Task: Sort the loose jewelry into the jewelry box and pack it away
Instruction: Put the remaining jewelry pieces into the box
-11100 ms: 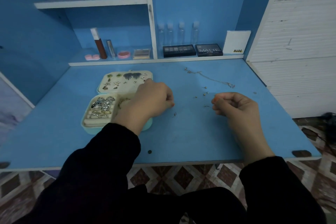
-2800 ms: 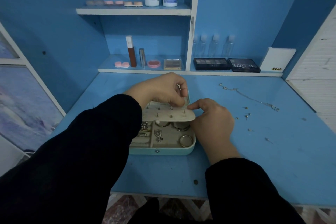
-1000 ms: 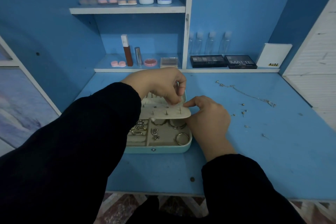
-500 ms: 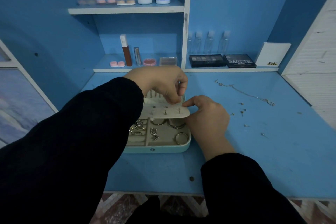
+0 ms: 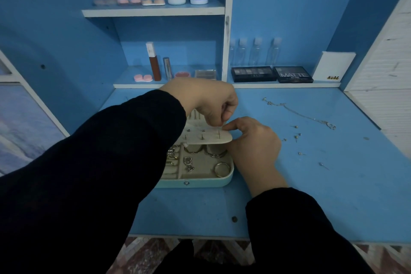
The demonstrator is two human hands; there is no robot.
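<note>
Mint-green jewelry box (image 5: pixel 200 182), rounded and lined in soft beige fabric, sits open near the front of the matte blue tabletop (image 5: pixel 333 196), with a thin gold hoop (image 5: pixel 219 169) and tangled metal pieces in its compartments. Over its far half tilts a flat beige earring panel (image 5: pixel 209 138) dotted with short posts. At the panel's right edge the right hand (image 5: pixel 253 142) pinches with thumb and forefinger; the left hand (image 5: pixel 204 98), fingers curled, pinches its far edge. Small loose studs (image 5: pixel 296 137) and a fine chain necklace (image 5: pixel 300 113) lie to the right, well apart from the box. Black eyeshadow palettes (image 5: pixel 293 74) rest on the shelf behind.
</note>
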